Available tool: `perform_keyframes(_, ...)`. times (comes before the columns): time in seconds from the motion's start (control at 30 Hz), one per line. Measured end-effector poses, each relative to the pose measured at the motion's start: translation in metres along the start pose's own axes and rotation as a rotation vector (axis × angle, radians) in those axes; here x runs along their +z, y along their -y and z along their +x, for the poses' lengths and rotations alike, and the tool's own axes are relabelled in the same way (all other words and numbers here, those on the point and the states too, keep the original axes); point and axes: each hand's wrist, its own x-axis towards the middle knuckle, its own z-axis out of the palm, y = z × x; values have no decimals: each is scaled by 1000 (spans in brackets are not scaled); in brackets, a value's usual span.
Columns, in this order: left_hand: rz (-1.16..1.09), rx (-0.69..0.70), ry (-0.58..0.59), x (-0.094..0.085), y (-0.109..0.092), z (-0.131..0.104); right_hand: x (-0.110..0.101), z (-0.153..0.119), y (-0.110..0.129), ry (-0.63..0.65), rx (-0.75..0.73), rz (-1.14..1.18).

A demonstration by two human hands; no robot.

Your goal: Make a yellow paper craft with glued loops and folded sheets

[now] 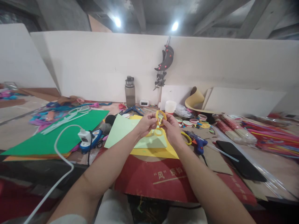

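Nearest us, along the front of the desk (277, 166), lies a red printed sheet (147, 186) with pale Chinese characters. Yellow paper (171, 153) rests partly over it, and a light green sheet (123, 132) lies askew on top. Above that sheet we have both hands close together: our left hand (149, 123) and our right hand (171, 127) pinch opposite sides of a yellow ring (160, 111) between thumb and fingers. Another yellow hoop (158, 133) shows just below them.

To our right we see a black phone (240, 160), a blue glue gun (199, 143) and a heap of coloured stems (271, 138); to our left, a blue power strip (95, 140) with a white plug (84, 137) beside a broad green sheet (51, 140).

Farther back on the crowded surface stand a white cup (170, 106), a small white clock (144, 103) and a grey bottle (130, 95). Behind these, a white partition (93, 62) spans our view, a dark crescent ornament (167, 58) hanging against it. Beyond its top edge, we look up at a beamed concrete ceiling (158, 12) with two bright lights (117, 21).
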Motion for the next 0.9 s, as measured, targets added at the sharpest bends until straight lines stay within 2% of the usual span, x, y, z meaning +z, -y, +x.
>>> perform_keyframes(0.23,-76,-81,-27,-3,-3,1,-4,2,-1,2,16,24)
perform_keyframes(0.33,-139,-86,-46,-4,-6,1,-6,3,1,15,0,-36)
perform_keyframes(0.57,-139,-130,-11,-8,-9,0,-7,-1,7,227,-149,-348)
perform_keyframes(0.8,-290,-181,36,-12,-8,2,-7,-1,9,93,-280,-520)
perform_keyframes(0.9,-233,-196,14,-13,-8,2,-6,-2,8,63,-310,-556)
